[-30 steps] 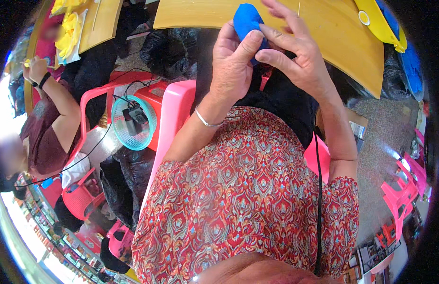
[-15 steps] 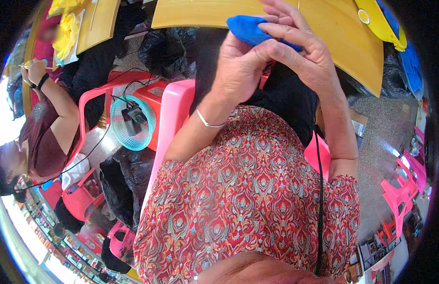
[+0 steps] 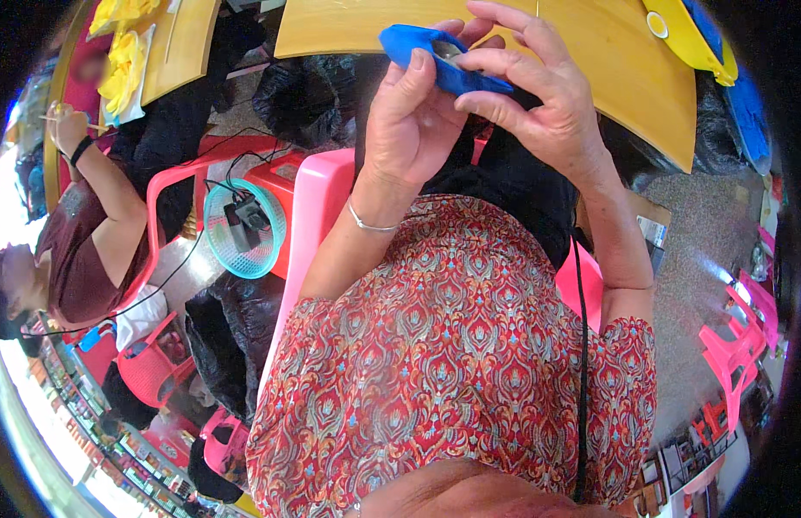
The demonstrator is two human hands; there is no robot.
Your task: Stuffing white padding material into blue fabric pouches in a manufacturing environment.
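Above the near edge of the yellow table, a small blue cloth piece is held up, pointed at both ends. A slit-like gap in its middle shows something greyish white inside. My left hand grips it from the left, the thumb pressed on its near face and the fingers behind. At its right end is my right hand, thumb and fingers spread apart around the cloth. The right index fingertip is by the gap; whether it touches the cloth, I cannot tell.
The yellow table runs across the far side. Yellow cloth pieces lie at far left, near another person's hand. A turquoise basket with a black device stands left of my pink chair. Yellow and blue items are at far right.
The blue piece has shifted left and turned, so its gap now shows. My left thumb has moved onto it, and my right fingers have spread.
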